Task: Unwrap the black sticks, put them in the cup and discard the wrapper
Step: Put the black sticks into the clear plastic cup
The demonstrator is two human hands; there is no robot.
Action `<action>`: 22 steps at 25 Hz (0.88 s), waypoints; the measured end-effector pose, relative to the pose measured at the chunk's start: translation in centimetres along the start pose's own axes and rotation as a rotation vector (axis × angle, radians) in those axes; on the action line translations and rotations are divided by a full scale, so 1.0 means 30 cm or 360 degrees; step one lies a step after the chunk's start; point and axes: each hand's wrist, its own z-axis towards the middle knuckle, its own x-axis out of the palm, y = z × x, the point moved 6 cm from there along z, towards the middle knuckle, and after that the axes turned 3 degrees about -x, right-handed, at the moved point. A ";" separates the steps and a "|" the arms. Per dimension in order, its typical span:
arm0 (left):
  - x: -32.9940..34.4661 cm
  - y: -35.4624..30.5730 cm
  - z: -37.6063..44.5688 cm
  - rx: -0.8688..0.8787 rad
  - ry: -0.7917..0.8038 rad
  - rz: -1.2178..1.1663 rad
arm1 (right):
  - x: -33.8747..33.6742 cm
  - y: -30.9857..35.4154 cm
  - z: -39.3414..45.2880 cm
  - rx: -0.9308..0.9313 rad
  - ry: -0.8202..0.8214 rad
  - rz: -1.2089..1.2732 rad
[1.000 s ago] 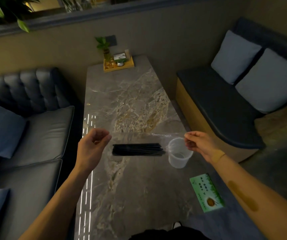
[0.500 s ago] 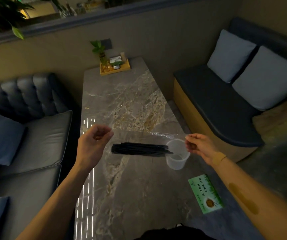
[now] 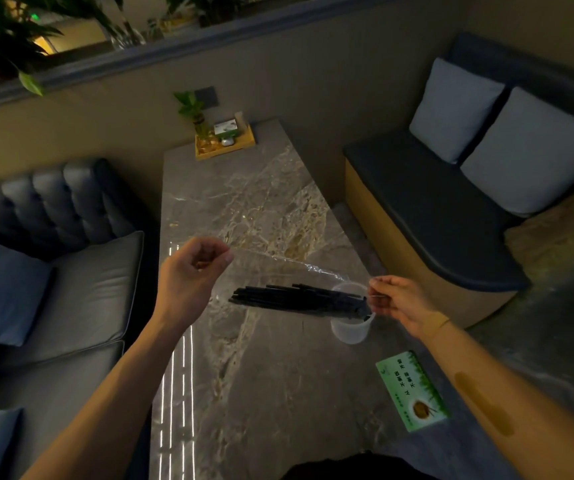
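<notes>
A bundle of black sticks [image 3: 292, 299] lies inside a clear plastic wrapper [image 3: 278, 268] stretched in the air over the marble table [image 3: 244, 375]. My left hand [image 3: 192, 271] pinches the wrapper's raised left end. The wrapper's lower right end is pinched by my right hand [image 3: 396, 299], just beside the translucent plastic cup [image 3: 349, 327]. The wrapper slopes down to the right. The sticks' right ends reach over the cup's mouth and partly hide its rim.
A green printed card [image 3: 413, 389] lies on the table near my right forearm. A yellow tray [image 3: 225, 143] with a small plant and a box stands at the far end. A dark sofa [image 3: 53, 271] flanks the left, a cushioned bench [image 3: 434, 209] the right.
My left hand rose, tilting the wrapper down toward the right. The black sticks slid right along it, and their ends now sit over the cup.
</notes>
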 end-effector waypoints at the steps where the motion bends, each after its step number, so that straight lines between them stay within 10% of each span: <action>1: 0.003 -0.003 0.002 0.0000 0.0001 0.0006 | -0.003 0.000 0.002 0.0004 -0.0001 0.0007; 22: 0.190 -0.281 0.174 0.0295 0.0264 0.0111 | -0.109 -0.052 0.027 0.0125 -0.0084 0.0279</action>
